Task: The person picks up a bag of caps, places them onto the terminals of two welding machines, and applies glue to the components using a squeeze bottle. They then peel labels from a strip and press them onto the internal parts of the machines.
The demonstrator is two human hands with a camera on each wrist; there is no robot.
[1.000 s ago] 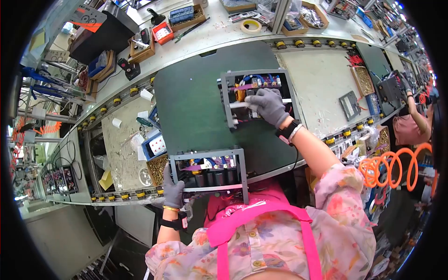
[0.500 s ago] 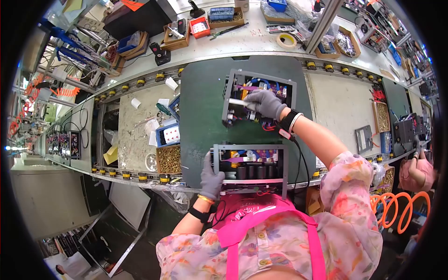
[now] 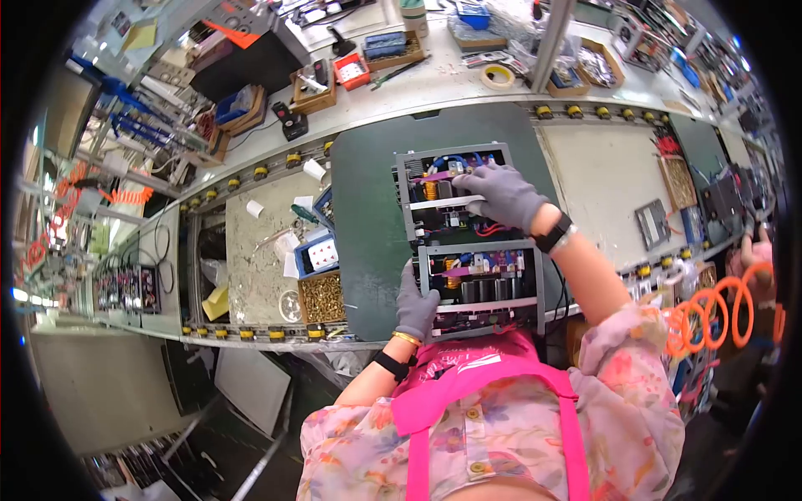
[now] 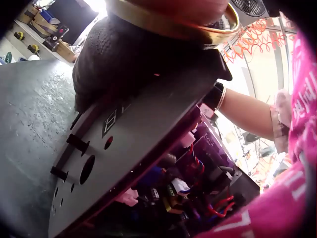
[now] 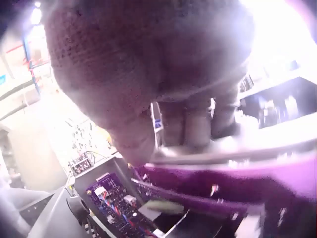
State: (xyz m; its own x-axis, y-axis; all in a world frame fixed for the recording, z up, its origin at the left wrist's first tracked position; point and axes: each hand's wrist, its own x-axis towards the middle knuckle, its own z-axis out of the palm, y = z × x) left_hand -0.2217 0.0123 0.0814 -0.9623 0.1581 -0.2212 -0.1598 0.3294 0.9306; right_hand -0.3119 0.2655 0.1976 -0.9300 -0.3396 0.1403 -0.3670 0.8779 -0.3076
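Note:
Two grey metal chassis, open on top with circuit boards, wires and black cylinders inside, sit one behind the other on a green board (image 3: 363, 234). My gloved left hand (image 3: 414, 305) grips the left end of the near chassis (image 3: 493, 306). In the left wrist view, the glove (image 4: 129, 59) lies over the edge of its grey side panel (image 4: 119, 136), which has holes and two dark pegs. On the far chassis (image 3: 405, 200), my gloved right hand (image 3: 506, 197) grips the pale crossbar (image 3: 443, 203). The right wrist view shows that glove (image 5: 148, 54) with fingers bent down at the bar.
Left of the board are a box of brass screws (image 3: 321, 299) and a blue bin (image 3: 319, 253). Yellow rollers (image 3: 316, 331) line the conveyor edges. An orange coiled hose (image 3: 710, 313) hangs at right. Another person (image 3: 752, 250) works farther right. Tape (image 3: 498, 77) lies on the back shelf.
The near chassis has moved in from the board's front edge, back toward the far chassis, with my left hand on it. The far chassis has turned slightly under my right hand. The head view has shifted.

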